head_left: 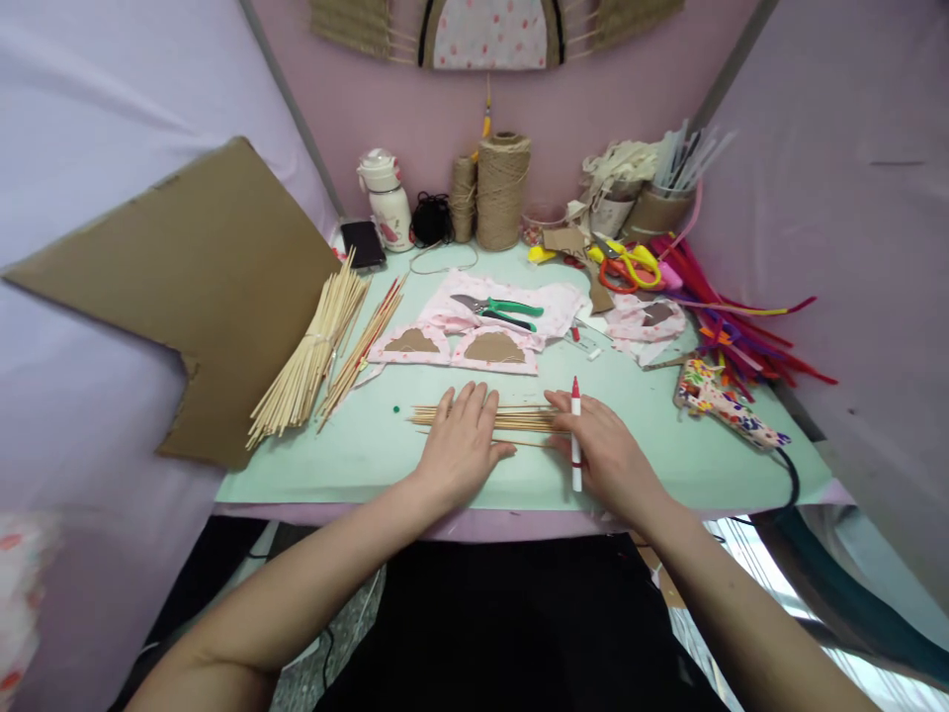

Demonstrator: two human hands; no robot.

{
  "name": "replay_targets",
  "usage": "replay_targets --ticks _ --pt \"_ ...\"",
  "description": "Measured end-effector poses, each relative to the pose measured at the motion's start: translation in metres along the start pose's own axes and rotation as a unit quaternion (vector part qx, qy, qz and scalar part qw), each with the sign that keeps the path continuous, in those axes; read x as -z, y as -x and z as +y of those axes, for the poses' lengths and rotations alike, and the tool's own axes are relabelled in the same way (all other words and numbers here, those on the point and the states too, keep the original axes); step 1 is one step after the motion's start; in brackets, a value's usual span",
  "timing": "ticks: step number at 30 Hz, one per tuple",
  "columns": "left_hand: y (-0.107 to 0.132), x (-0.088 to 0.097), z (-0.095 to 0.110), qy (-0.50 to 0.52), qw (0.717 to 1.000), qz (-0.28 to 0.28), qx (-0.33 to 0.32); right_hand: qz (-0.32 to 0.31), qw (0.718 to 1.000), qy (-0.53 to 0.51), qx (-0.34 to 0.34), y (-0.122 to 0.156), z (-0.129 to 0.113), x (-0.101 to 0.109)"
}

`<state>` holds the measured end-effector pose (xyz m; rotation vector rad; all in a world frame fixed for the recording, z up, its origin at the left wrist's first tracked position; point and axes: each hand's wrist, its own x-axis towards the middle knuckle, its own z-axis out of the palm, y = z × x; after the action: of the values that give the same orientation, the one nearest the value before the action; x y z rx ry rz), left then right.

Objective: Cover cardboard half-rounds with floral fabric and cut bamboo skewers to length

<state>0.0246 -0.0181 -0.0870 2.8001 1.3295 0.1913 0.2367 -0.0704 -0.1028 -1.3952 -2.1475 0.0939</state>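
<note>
A row of thin wooden sticks (523,421) lies crosswise near the table's front edge. My left hand (458,445) rests flat over their left part, fingers stretched out and together, thumb pointing right. At the right end of the sticks is my right hand (609,453), with a white marker with a red tip (576,445) held upright between its fingers, tip away from me. Its fingertips reach the stick ends; how firmly they touch is hidden. Just behind lie two half-round cardboard pieces edged with pink-dotted fabric (493,347).
Left stand a tied bundle of sticks (315,346), loose red-marked sticks (363,346) and a large cardboard sheet (200,257). Green-handled pliers (504,309) lie on fabric. Right are scissors (630,265), pipe cleaners (731,326) and a patterned glue gun (731,403). Twine spools (502,193) stand behind.
</note>
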Motion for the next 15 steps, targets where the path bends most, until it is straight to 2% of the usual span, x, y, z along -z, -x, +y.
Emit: replay_targets --ticks 4,7,15 --pt "0.0059 -0.0032 -0.005 0.023 0.998 -0.058 -0.017 -0.081 0.996 0.025 0.009 0.0017 -0.0064 -0.0072" --pt "0.004 -0.0034 -0.0079 0.034 0.996 -0.085 -0.012 -0.112 0.993 0.024 -0.003 0.0016 -0.0064 -0.0092" --pt "0.0083 -0.0062 -0.0066 0.046 0.996 -0.072 -0.019 -0.112 0.993 0.04 -0.015 -0.0011 -0.0071 -0.0087"
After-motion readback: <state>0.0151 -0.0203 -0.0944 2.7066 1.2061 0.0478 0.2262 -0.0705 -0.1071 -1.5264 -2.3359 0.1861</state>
